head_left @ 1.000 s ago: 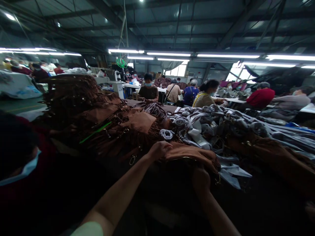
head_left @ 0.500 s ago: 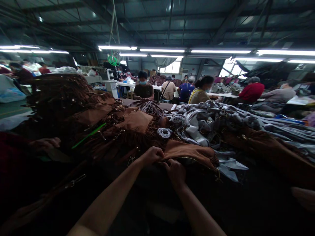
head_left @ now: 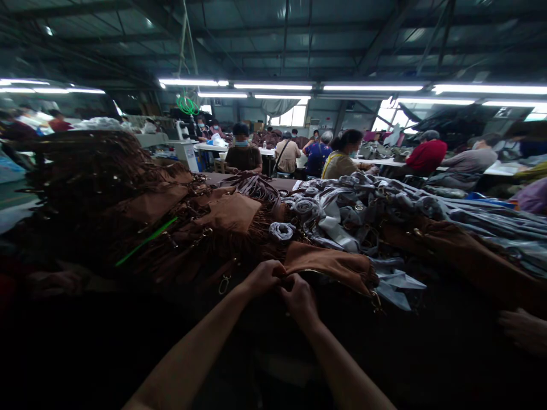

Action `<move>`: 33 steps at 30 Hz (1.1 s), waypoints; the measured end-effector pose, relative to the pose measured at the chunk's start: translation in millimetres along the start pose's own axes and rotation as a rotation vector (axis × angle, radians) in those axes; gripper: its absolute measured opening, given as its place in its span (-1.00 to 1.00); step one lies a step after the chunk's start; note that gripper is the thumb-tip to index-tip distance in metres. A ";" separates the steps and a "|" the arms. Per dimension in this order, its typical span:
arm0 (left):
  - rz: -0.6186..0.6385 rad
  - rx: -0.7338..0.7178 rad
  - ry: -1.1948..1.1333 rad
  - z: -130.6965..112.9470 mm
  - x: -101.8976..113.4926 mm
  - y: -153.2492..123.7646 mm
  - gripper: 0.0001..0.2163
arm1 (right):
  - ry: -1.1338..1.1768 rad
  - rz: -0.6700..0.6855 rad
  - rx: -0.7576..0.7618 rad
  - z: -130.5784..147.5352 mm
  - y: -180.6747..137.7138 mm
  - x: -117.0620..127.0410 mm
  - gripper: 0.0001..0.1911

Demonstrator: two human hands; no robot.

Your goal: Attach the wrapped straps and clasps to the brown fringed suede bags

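Observation:
A brown suede bag with a metal-edged opening lies on the dark table in front of me. My left hand is closed on the bag's near left corner. My right hand is closed right beside it, the fingers of both meeting at the same corner. What exactly the fingertips pinch there is too dark to make out. A gold clasp hangs at the bag's right end.
A tall heap of brown fringed bags fills the left. Grey bags and rolled straps pile up at the right. Another person's hand rests at the right edge, one more hand at the left. Seated workers fill the background.
My right hand moved left from under the bag's middle to its left corner, meeting my left hand. The masked person at the left has dropped out of view.

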State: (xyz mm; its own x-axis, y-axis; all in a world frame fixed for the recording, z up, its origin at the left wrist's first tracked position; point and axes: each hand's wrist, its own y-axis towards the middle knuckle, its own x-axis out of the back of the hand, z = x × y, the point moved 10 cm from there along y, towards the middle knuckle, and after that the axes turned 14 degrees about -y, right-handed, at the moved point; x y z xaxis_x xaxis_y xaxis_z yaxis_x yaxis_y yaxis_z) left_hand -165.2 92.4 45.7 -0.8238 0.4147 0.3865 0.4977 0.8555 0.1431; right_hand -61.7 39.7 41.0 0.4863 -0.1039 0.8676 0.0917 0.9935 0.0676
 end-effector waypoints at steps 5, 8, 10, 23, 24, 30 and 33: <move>-0.002 -0.022 -0.051 -6.1 3.7 -1.6 -0.73 | -0.062 -0.041 0.071 7.8 -3.9 1.3 -0.80; -0.026 -0.107 0.140 -25.9 -4.9 -7.1 -0.71 | -0.116 -0.067 0.161 16.3 -5.7 10.0 -0.76; -0.008 -0.080 0.276 -29.8 -16.3 -8.0 -0.75 | -0.205 -0.075 0.194 19.8 -6.2 14.8 -0.75; -0.082 0.071 0.563 -10.6 1.4 8.7 -0.73 | -0.415 -0.256 -0.204 -149.7 -52.5 118.5 -0.73; -0.092 0.074 0.559 -8.4 1.3 9.3 -0.74 | -0.364 -0.254 -0.225 -167.3 -57.0 123.6 -0.72; -0.162 -0.043 0.485 -27.7 4.8 11.2 -0.83 | -0.051 -0.138 -0.178 -219.1 -59.0 132.6 -0.64; -0.199 -0.081 0.405 -49.7 14.2 17.4 -0.85 | -0.138 -0.182 -0.125 -222.6 -53.0 140.8 -0.66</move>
State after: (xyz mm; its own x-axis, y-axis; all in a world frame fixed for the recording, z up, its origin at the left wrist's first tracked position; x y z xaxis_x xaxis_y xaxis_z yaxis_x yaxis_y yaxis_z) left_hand -154.8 97.8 99.0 -0.7411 0.0763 0.6671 0.3735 0.8724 0.3152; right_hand 195.4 -38.0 49.8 0.3299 -0.2650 0.9061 0.2778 0.9445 0.1751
